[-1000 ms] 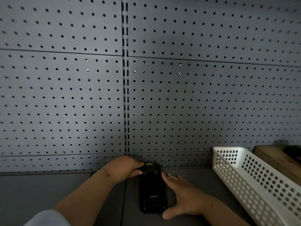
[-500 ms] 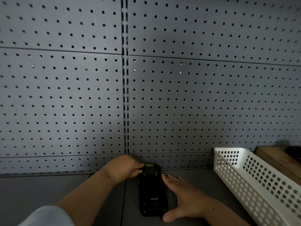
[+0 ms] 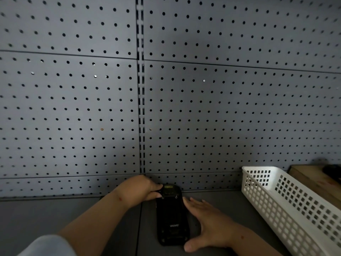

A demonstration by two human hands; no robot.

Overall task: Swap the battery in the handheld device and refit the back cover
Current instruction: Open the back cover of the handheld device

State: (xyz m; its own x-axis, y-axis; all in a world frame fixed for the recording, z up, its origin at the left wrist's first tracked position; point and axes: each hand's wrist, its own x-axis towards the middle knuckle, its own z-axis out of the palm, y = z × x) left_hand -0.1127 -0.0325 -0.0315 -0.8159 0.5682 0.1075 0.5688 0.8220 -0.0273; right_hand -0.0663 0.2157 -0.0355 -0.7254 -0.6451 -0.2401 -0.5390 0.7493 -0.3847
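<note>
A black handheld device (image 3: 171,218) lies back side up on the grey shelf, its long axis pointing away from me, with a yellow label near its far end. My left hand (image 3: 140,189) grips that far end, thumb and fingers pinching its left corner. My right hand (image 3: 204,222) lies flat and spread against the device's right edge, thumb curled around the near corner. I cannot see a separate battery or loose cover.
A white perforated plastic basket (image 3: 287,206) stands to the right of my right hand. Behind it sits a wooden box (image 3: 313,180) with a dark object on top. A grey pegboard wall (image 3: 203,108) rises directly behind the device.
Both hands and the device stay almost where they were; the view has only shifted slightly.
</note>
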